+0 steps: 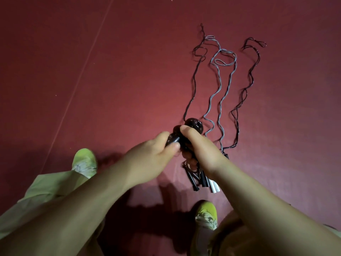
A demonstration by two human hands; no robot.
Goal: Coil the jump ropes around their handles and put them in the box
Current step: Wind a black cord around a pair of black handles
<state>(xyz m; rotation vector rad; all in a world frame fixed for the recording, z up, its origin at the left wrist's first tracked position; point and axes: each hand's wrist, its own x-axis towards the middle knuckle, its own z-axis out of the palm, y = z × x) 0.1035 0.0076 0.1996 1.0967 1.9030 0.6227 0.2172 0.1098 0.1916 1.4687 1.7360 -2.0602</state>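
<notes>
Both hands grip the coiled rope (191, 126): left hand (156, 154) on its handle, right hand (201, 148) pinching the coil above the floor (110, 71).

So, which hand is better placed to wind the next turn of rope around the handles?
Probably the left hand: it pinches the black rope at the coil, while the right hand grips the handles and steadies them.

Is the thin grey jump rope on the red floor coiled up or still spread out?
Spread out: the thin grey jump rope lies in long wavy strands across the red floor.
</notes>
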